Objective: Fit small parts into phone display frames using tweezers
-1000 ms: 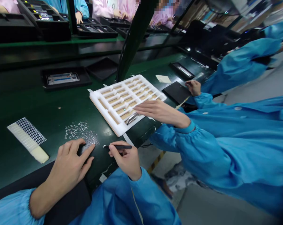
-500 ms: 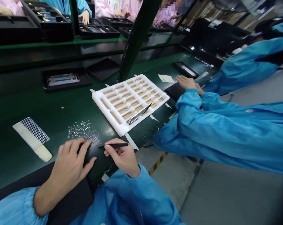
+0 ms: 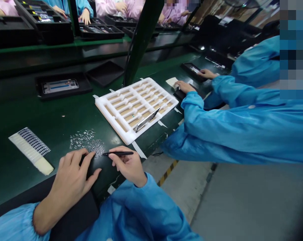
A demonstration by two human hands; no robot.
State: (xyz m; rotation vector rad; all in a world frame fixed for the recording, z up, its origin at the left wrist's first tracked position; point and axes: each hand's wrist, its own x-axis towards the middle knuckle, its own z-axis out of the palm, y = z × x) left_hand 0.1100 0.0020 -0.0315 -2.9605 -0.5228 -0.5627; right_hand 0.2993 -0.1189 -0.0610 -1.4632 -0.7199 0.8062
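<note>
My left hand (image 3: 69, 175) rests at the near edge of a heap of tiny shiny metal pieces (image 3: 83, 139), fingers spread and thumb apart. Its index fingertip is by the nearest pieces; I cannot tell whether it presses on one. My right hand (image 3: 130, 167) pinches slim black tweezers (image 3: 121, 153), their tip pointing left to the heap's near right edge. Whether the tip grips a piece is too small to see. Left of the heap lies a pale card (image 3: 28, 152) with a row of thin silvery strips along one side.
A white slotted tray (image 3: 128, 138) is taped down beyond my right hand, with a thin, shiny-edged flat part (image 3: 146, 120) leaning in it. Behind stands a black tray (image 3: 84, 89) with a metal frame (image 3: 59, 86). A co-worker's hand (image 3: 185, 87) works at right, near a green post (image 3: 138, 50).
My tweezers have tipped slightly and their point is closer to the metal pieces. My left hand stays in place. The co-worker's hands at right have moved apart, and the whole view has shifted slightly.
</note>
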